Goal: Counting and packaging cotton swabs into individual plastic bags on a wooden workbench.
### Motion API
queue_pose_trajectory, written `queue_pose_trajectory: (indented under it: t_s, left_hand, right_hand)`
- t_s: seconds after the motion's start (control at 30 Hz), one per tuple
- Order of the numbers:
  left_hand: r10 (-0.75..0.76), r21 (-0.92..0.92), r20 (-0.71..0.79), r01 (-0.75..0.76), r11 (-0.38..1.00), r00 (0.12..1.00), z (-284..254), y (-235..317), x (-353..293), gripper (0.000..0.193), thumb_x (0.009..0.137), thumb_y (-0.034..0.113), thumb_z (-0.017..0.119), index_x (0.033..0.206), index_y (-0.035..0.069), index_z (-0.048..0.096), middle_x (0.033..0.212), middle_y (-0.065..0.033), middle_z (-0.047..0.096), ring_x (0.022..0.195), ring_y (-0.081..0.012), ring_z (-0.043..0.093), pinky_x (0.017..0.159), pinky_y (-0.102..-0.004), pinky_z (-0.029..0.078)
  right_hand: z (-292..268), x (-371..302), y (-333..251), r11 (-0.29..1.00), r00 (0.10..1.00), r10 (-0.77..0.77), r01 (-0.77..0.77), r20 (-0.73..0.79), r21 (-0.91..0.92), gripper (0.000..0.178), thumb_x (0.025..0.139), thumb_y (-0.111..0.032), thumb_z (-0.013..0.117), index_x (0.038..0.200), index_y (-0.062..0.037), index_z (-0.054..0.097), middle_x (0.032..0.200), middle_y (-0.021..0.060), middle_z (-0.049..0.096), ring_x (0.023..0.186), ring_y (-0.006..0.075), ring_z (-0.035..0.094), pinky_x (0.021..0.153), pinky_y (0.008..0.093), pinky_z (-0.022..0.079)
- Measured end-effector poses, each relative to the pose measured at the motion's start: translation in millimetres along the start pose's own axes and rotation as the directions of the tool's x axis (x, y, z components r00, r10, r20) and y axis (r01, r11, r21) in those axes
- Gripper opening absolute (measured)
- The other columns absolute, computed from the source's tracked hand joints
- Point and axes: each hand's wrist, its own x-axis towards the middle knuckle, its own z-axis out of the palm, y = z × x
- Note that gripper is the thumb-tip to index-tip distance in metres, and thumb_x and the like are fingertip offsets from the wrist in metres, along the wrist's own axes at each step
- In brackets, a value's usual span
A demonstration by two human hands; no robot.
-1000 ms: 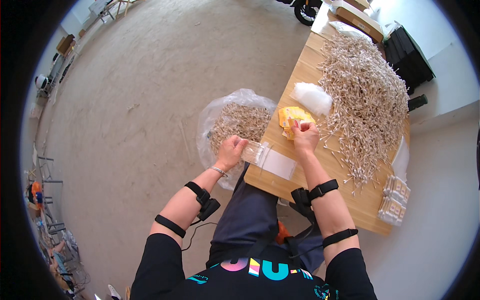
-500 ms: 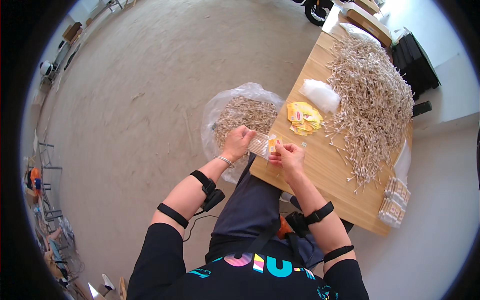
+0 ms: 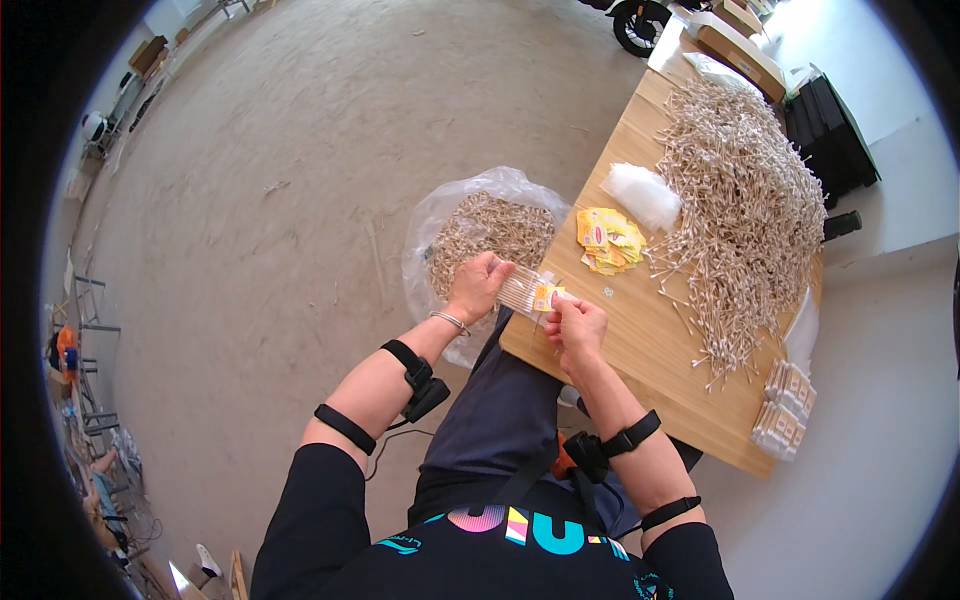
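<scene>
Swab packet (image 3: 525, 293) is up in both hands, seen across the near-left edge of the table (image 3: 640, 365); clearance above the wood can't be read. Big to small from there:

- Table: pale wood, on the person's right, running away toward the top of the view.
- Swab pile (image 3: 745, 200): loose, heaped along the table's right side.
- Plastic bag (image 3: 423, 235): clear, on the floor (image 3: 300, 250) just left of the table, with loose swabs (image 3: 490, 240) in it.
- Filled packets (image 3: 783, 410): grouped at the table's near-right edge.
- Film stack (image 3: 643, 196): whitish, just left of the pile.
- Yellow cards (image 3: 608, 240): overlapping heap, just nearer than the film, beyond the right hand (image 3: 578, 328).
- Left hand (image 3: 479, 287): closed on the packet's left end; some fingers hidden.
- Right hand: fingers pinching a yellow card (image 3: 544, 297) at the packet's right end.

Key relation: packet sits between the hands, long axis left to right, dropping slightly toward the right hand. Card is in line with that axis. Right hand is nearer the card, left hand nearer the swab end. Card inside the film or on top of it: can't tell. Swab direction inside: too small to call.

- Pale scrap (image 3: 608, 292): on bare wood, right of the card.
</scene>
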Motion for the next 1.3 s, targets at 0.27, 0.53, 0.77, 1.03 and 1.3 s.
queue_pose_trajectory:
  t_s: [0.27,0.53,0.77,1.03,1.3]
  left_hand:
    - [0.018,0.022,-0.004,-0.018,1.0,1.0,2,4,1,0.027,0.087,0.028,0.062,0.081,0.002,0.06,0.068,-0.0102,0.063,0.062,-0.0182,0.058,0.058,-0.0326,0.045]
    - [0.011,-0.001,-0.018,-0.011,1.0,1.0,2,-1,1,0.027,0.086,0.028,0.062,0.08,0.002,0.059,0.066,-0.0101,0.061,0.06,-0.0176,0.056,0.057,-0.0326,0.044]
    - [0.001,0.001,-0.024,-0.001,1.0,1.0,2,0,0,0.027,0.086,0.028,0.063,0.08,0.002,0.059,0.066,-0.0099,0.061,0.06,-0.0169,0.056,0.057,-0.0324,0.044]
    - [0.014,0.009,-0.034,-0.014,1.0,0.999,1,1,-1,0.027,0.086,0.029,0.063,0.082,0.002,0.061,0.068,-0.0105,0.062,0.06,-0.0188,0.057,0.058,-0.0325,0.045]
    - [0.009,-0.004,-0.029,-0.009,1.0,1.0,2,1,0,0.028,0.086,0.029,0.063,0.081,0.002,0.061,0.068,-0.0106,0.062,0.06,-0.0185,0.057,0.057,-0.0323,0.045]
  right_hand:
    - [-4,6,-3,0.983,0.994,0.085,-0.095,0.071,0.154,0.014,0.085,-0.013,0.062,0.08,-0.0009,0.056,0.064,0.006,0.059,0.045,0.0106,0.055,0.036,0.0224,0.042]
    - [0,8,-11,0.984,0.987,0.125,-0.136,0.101,0.116,0.014,0.085,-0.013,0.062,0.08,-0.0019,0.055,0.064,0.0058,0.059,0.046,0.0105,0.055,0.037,0.0224,0.042]
    - [14,3,0,0.979,0.98,0.109,-0.134,0.165,0.151,0.015,0.085,-0.015,0.064,0.078,-0.0035,0.056,0.064,0.0056,0.06,0.046,0.0104,0.055,0.036,0.0233,0.042]
    - [17,2,4,0.957,0.982,-0.187,0.175,-0.029,-0.233,0.021,0.08,-0.017,0.063,0.087,0.0033,0.062,0.068,0.0092,0.063,0.047,0.0158,0.059,0.04,0.0277,0.047]
    - [18,5,12,0.932,0.974,-0.221,0.226,0.05,-0.285,0.015,0.081,-0.012,0.058,0.085,0.0016,0.062,0.069,0.0078,0.063,0.048,0.0133,0.058,0.041,0.0264,0.047]
